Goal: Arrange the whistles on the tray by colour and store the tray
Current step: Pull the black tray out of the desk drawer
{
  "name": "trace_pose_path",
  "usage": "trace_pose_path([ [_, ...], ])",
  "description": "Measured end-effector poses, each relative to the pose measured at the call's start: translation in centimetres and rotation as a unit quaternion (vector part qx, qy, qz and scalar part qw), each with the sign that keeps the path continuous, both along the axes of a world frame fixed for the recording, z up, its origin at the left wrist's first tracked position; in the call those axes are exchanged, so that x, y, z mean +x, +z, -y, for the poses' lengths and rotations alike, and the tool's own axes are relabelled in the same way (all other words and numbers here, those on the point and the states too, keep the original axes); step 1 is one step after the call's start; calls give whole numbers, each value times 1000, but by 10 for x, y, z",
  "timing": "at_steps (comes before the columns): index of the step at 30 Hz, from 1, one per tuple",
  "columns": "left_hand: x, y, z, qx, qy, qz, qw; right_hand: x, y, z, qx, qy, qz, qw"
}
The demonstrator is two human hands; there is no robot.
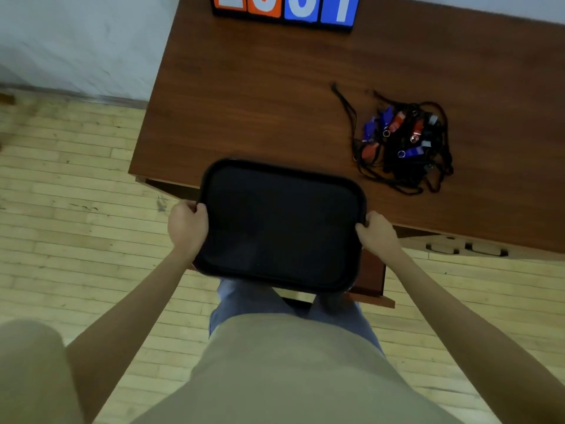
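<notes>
We hold a black rectangular tray [279, 228] with rounded corners and a raised rim, its face bare, our left hand [187, 226] gripping one short edge and our right hand [377, 234] the other. Its far end hangs over the near edge of the brown wooden worktop [260, 96]. Beyond our right hand, well apart from it, lies a heap of blue, red and black whistles [403, 139] tangled in black cords. At the far edge a scoreboard [286, 9] shows white digits on orange and blue, cut off and unreadable.
</notes>
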State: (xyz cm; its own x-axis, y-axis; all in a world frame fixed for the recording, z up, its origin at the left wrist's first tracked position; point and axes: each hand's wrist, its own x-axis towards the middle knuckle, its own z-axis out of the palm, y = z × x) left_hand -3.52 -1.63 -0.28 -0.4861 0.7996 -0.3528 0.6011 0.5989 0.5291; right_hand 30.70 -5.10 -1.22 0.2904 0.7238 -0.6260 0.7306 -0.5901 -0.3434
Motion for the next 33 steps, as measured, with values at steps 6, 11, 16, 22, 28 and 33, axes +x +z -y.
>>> trace_pose_path([
  [6,-10,-1,-75,45,3,8,999,-31,14,-66,106,-41,-50,992],
  [11,-18,-8,-125,57,0,-15,998,-48,9,-115,140,-45,-58,987],
  [16,-12,-11,-155,67,-52,-6,996,-53,-7,-139,169,-24,-14,985],
  [22,4,-23,-182,99,-117,1,988,-36,-17,-156,171,43,83,981],
  [28,23,-40,-194,149,-137,1,979,-17,-26,-170,165,84,154,971],
  [33,43,-49,-194,158,-149,-80,973,-11,-38,-169,204,94,178,958],
])
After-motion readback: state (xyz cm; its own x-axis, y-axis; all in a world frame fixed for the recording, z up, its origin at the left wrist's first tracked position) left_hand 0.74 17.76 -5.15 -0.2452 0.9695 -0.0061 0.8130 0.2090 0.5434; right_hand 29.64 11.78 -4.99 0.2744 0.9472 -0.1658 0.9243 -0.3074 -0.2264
